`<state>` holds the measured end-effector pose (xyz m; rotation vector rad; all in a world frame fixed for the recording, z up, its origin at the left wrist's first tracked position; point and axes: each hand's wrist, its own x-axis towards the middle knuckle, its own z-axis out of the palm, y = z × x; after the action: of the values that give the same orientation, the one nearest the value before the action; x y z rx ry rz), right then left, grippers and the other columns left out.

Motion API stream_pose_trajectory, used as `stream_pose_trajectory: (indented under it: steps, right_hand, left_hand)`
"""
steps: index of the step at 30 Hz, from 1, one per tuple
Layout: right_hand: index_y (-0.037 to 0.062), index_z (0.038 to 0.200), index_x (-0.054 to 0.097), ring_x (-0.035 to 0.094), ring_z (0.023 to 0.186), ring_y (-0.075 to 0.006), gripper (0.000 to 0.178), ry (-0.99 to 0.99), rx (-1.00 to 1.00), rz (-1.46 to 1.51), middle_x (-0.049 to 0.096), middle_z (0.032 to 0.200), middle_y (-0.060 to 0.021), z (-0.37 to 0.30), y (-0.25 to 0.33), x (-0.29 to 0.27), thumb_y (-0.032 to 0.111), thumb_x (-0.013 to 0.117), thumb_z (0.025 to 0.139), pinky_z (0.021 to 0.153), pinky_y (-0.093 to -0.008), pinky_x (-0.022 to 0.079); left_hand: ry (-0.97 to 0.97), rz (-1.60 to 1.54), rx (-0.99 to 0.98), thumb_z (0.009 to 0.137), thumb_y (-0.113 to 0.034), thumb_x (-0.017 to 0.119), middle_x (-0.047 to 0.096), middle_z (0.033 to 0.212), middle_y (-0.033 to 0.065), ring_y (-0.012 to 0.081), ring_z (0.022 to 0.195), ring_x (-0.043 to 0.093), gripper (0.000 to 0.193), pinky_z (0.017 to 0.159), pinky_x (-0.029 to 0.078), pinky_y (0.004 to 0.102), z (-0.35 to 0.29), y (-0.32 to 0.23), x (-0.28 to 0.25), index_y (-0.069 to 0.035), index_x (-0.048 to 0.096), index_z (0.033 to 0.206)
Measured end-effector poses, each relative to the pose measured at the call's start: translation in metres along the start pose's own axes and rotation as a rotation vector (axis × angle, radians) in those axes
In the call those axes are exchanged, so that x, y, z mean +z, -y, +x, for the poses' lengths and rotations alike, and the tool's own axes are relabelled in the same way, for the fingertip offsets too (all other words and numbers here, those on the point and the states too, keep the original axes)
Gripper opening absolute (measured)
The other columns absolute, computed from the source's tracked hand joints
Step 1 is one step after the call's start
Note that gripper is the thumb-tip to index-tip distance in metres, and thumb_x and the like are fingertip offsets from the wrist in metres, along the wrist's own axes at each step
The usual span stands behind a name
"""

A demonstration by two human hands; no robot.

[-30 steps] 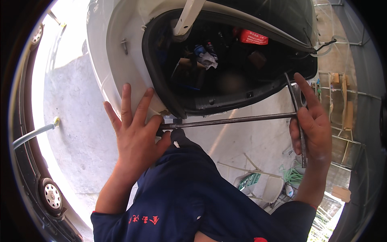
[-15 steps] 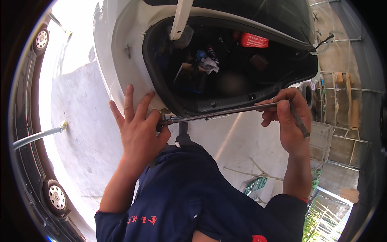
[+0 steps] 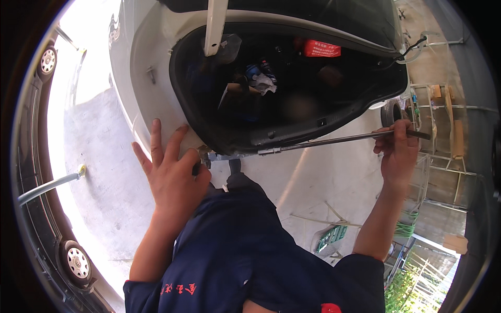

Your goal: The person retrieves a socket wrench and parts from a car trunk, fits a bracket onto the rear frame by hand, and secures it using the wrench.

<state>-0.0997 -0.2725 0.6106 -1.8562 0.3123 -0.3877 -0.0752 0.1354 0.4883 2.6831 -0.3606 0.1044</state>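
Observation:
My right hand [image 3: 399,151] grips the handle end of a long, thin metal L-shaped socket wrench [image 3: 339,141], held nearly level along the near rim of an open car trunk [image 3: 334,122]. The wrench's socket end sits beside that rim, apart from my left hand. Resting at the white car body's edge [image 3: 151,99], my left hand [image 3: 175,167] has some fingers spread, while its thumb and index finger close around a small dark piece, mostly hidden. Just past those fingertips, small metal parts [image 3: 206,156] show at the trunk's edge.
Inside the trunk lie a red package [image 3: 322,48], crumpled white wrapping [image 3: 262,83] and a cardboard box [image 3: 237,94]. A white post [image 3: 215,26] reaches over it. A tyre [image 3: 390,113] and a rack [image 3: 438,120] stand at right, a dark car [image 3: 49,208] at far left.
My right hand has moved right, drawing the wrench's socket end away from my left hand. The wrench's bent handle now points right rather than toward me. The trunk has shifted slightly left in view.

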Motion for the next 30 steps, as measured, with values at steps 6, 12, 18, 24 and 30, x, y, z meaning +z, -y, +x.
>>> stream_pose_trajectory:
  steps: [6, 12, 18, 24, 30]
  right_hand:
    - [0.0071, 0.105, 0.059, 0.069, 0.067, -0.0108, 0.024, -0.06, 0.085, -0.08, 0.076, 0.085, -0.0098, 0.024, -0.074, -0.021, 0.03, 0.06, 0.113, 0.057, -0.0249, 0.058]
    - [0.0017, 0.105, 0.062, 0.067, 0.073, -0.0087, 0.025, -0.04, 0.131, -0.09, 0.075, 0.09, -0.0077, 0.101, -0.179, -0.022, 0.026, 0.063, 0.11, 0.063, -0.0253, 0.059]
    - [-0.0021, 0.117, 0.059, 0.072, 0.08, -0.0151, 0.024, -0.049, 0.383, -0.07, 0.075, 0.094, -0.0116, 0.179, -0.33, -0.025, 0.021, 0.057, 0.111, 0.067, -0.0285, 0.061]
    - [0.0013, 0.131, 0.057, 0.077, 0.088, -0.0232, 0.025, 0.043, 0.777, -0.005, 0.075, 0.099, -0.0145, 0.225, -0.494, -0.025, 0.016, 0.048, 0.113, 0.068, -0.0344, 0.064]
    - [0.0045, 0.138, 0.058, 0.074, 0.085, -0.0248, 0.029, 0.109, 1.001, -0.158, 0.074, 0.1, -0.0141, 0.249, -0.519, 0.014, 0.012, 0.047, 0.112, 0.068, -0.0384, 0.065]
  left_hand:
    - [-0.014, 0.074, -0.075, 0.076, -0.008, 0.075, 0.061, 0.151, 0.0042, 0.0401, 0.162, 0.025, 0.006, 0.131, 0.003, 0.0669, 0.003, -0.013, 0.006, -0.013, 0.072, 0.073]
    - [-0.054, 0.288, -0.1, 0.08, -0.001, 0.077, 0.063, 0.151, 0.003, 0.0402, 0.161, 0.029, 0.016, 0.132, 0.007, 0.068, 0.0, -0.033, 0.02, -0.012, 0.072, 0.07]
    - [-0.091, 0.499, -0.14, 0.082, 0.008, 0.068, 0.062, 0.152, 0.0065, 0.0414, 0.16, 0.032, 0.02, 0.129, 0.014, 0.0729, -0.007, -0.044, 0.039, -0.012, 0.073, 0.081]
    - [-0.158, 0.568, -0.145, 0.082, 0.0, 0.067, 0.061, 0.152, 0.007, 0.0417, 0.159, 0.034, 0.015, 0.129, 0.015, 0.0729, -0.01, -0.042, 0.048, -0.013, 0.074, 0.087]
    - [-0.148, 0.578, -0.214, 0.081, -0.001, 0.07, 0.061, 0.154, 0.0048, 0.0402, 0.159, 0.034, 0.016, 0.129, 0.014, 0.0727, -0.015, -0.044, 0.049, -0.014, 0.075, 0.089]
